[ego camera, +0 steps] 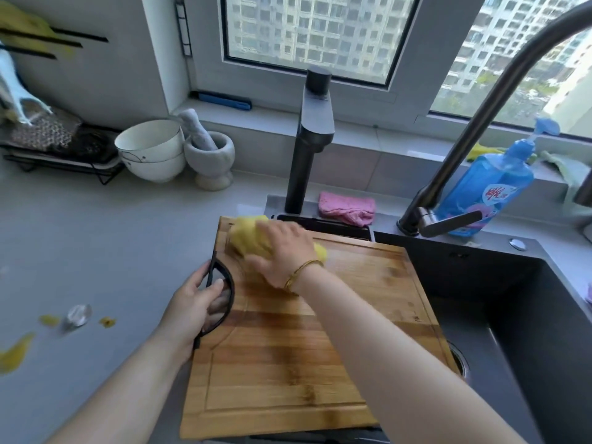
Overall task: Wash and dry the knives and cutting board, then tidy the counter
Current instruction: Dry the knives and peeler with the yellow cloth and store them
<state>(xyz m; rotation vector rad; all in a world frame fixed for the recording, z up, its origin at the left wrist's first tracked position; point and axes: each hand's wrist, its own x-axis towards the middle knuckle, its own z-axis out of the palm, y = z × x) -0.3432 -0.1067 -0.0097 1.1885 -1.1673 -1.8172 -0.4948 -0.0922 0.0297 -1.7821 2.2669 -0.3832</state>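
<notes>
A wooden cutting board (320, 347) lies over the left part of the dark sink (528, 331). My left hand (192, 310) grips the board's black handle (228, 290) at its left edge, fingers through the opening. My right hand (283, 251) presses a yellow cloth (246, 237) on the board's far left corner; its fingers lie spread over the cloth. No knives are in view.
A pink cloth (347, 205) lies behind the board beside a dark tap column (309, 149). A curved faucet (474, 129) and blue soap bottle (483, 190) stand right. White bowls (150, 152), a mortar with pestle (209, 158) and a rack (57, 145) sit left. Yellow scraps (16, 350) dot the counter.
</notes>
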